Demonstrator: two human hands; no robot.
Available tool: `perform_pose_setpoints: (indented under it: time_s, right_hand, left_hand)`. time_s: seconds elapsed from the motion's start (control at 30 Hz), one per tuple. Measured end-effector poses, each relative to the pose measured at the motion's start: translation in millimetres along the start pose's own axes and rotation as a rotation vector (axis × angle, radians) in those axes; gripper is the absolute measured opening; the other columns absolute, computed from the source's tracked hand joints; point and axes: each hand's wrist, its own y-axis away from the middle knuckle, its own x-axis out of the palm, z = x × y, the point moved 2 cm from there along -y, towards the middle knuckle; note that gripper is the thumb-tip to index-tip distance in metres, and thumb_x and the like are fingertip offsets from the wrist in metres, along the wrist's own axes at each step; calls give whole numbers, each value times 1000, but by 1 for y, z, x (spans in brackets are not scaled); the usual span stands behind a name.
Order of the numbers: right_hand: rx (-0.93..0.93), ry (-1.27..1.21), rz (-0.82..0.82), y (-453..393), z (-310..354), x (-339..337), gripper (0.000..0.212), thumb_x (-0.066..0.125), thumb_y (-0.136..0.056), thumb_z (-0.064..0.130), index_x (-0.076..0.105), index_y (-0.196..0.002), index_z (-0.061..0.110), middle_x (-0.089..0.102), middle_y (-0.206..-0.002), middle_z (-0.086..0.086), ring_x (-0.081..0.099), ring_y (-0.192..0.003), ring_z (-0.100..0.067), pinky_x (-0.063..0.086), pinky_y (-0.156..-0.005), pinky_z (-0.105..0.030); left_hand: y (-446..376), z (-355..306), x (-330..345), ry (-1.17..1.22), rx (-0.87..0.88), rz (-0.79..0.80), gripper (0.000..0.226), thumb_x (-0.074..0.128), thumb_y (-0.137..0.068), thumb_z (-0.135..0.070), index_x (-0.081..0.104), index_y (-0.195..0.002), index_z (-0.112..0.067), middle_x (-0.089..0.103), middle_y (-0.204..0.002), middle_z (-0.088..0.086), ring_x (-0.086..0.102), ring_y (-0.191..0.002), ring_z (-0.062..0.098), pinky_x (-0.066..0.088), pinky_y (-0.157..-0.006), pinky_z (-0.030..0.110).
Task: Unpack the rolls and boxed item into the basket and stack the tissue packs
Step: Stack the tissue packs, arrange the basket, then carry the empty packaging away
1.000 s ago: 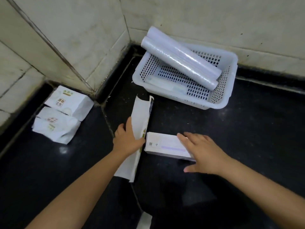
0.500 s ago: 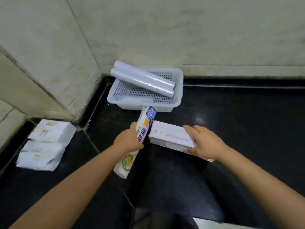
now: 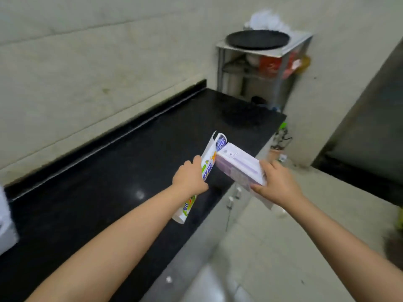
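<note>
My left hand (image 3: 189, 179) grips a long white printed wrapper (image 3: 208, 168), held upright and tilted above the black counter (image 3: 91, 192). My right hand (image 3: 277, 184) holds a white and lilac box (image 3: 237, 165) in the air, just beyond the counter's right edge. The box's far end touches the wrapper's upper part. A white edge (image 3: 4, 223) shows at the far left; I cannot tell what it is. The basket, the rolls and the tissue packs are out of view.
A metal rack (image 3: 281, 62) stands past the counter's far end, with a dark round pan (image 3: 257, 39) on top and red items on its shelf. Cabinet doors with handles (image 3: 233, 197) lie under the counter. Pale floor tiles (image 3: 283, 258) spread to the right.
Both hands lifted the wrapper and the box off the counter. My view swung right, away from the basket and tissue packs, toward the counter's end and the rack.
</note>
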Motion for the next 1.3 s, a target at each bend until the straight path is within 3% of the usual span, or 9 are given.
perform_pose_setpoints:
  time_s: [0.17, 0.33, 0.5, 1.07, 1.3]
  right_hand:
    - [343, -28, -154, 37, -178, -75, 57, 65, -75, 36, 45, -124, 15, 52, -123, -11, 51, -112, -31, 48, -89, -38]
    - [616, 25, -255, 94, -351, -136, 55, 62, -77, 38, 45, -123, 14, 53, -122, -11, 51, -111, -28, 43, -78, -33]
    - [896, 11, -235, 135, -478, -162, 56, 63, -77, 35, 44, -124, 10, 51, -122, -14, 51, -110, -33, 46, -85, -38]
    - [1461, -217, -105, 60, -844, -145, 55, 60, -81, 31, 38, -123, 2, 48, -121, -22, 49, -108, -35, 43, -86, -37]
    - [1616, -389, 17, 55, -943, -101, 56, 59, -82, 34, 36, -126, 8, 47, -123, -16, 49, -111, -31, 46, -90, -38]
  left_hand:
    - [-54, -201, 55, -118, 348, -19, 47, 58, -79, -15, 37, -121, -10, 50, -120, 14, 52, -108, 33, 46, -78, 40]
    - [-72, -394, 136, -226, 676, -8, 44, 50, -81, -7, 39, -123, -10, 49, -124, 12, 47, -114, 32, 45, -85, 41]
    - [-70, -537, 216, -349, 847, 96, 45, 50, -81, -3, 38, -124, -10, 48, -123, 13, 46, -115, 32, 43, -86, 40]
    - [-235, -885, 436, -684, 1083, 405, 57, 58, -79, -10, 31, -130, -12, 37, -128, 13, 37, -120, 28, 46, -87, 36]
    - [-243, -972, 533, -703, 1007, 590, 54, 58, -81, -16, 33, -129, -13, 38, -127, 13, 39, -118, 27, 47, -85, 35]
